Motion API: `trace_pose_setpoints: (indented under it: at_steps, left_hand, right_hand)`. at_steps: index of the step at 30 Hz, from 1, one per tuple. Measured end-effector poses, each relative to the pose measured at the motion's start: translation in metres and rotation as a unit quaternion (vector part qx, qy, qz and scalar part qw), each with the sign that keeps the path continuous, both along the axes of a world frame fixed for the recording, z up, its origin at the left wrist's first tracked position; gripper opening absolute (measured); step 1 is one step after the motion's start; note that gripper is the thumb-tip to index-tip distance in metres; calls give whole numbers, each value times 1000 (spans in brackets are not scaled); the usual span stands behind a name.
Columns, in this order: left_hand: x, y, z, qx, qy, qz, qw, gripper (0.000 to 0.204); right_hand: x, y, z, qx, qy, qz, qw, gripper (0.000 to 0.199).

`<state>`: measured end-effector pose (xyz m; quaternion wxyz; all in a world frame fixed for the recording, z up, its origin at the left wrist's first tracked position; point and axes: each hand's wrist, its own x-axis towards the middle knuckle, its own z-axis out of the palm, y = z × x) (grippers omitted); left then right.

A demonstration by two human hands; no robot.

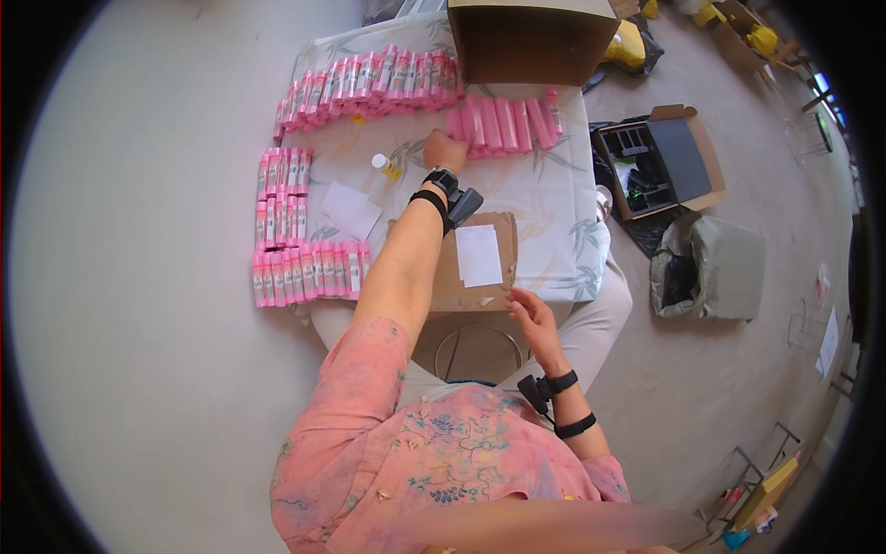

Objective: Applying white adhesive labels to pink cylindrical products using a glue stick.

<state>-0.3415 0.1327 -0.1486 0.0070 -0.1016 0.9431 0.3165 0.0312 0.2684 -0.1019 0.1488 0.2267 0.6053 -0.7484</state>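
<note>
My left hand (pixel 445 150) reaches across the table with its fingers curled, against the left end of a row of plain pink tubes (pixel 503 125). What its fingers hold, if anything, is hidden. Near the table's front edge, my right hand (pixel 535 323) has its fingers apart and nothing in it, just off the corner of a flat piece of cardboard (pixel 445 277). White paper (pixel 479 256) lies on that cardboard. Left of my left hand stands a small bottle (pixel 388 165) with a white cap and yellow contents.
Labelled pink tubes (pixel 369 81) are piled at the back, with smaller groups (pixel 309 272) along the left edge. White sheets (pixel 352 211) lie left of centre. A large open carton (pixel 526 46) stands at the back right. On the floor are an open box (pixel 660 162) and a grey bag (pixel 715 268).
</note>
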Motion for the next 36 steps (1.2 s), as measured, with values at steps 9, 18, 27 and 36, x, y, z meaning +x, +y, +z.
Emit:
trace_pose_setpoints:
  at_steps: [9,18,27,36]
  left_hand:
    - [15,-68,-1,277,-98,28,955,23]
    - [184,-86,121,553,-145,-45,819,27]
    - [298,-90,205,89,362,-249,894,42]
    - [325,-86,206,37,468,-308,828,48]
  right_hand:
    - [-7,-8,16,-12,61,10,998,37]
    - [-28,-19,75,85,178,-16,980,33]
    - [-24,-76,146,-62,266,-125,954,33]
    - [-12,-94,157,-122,270,-161,942,27]
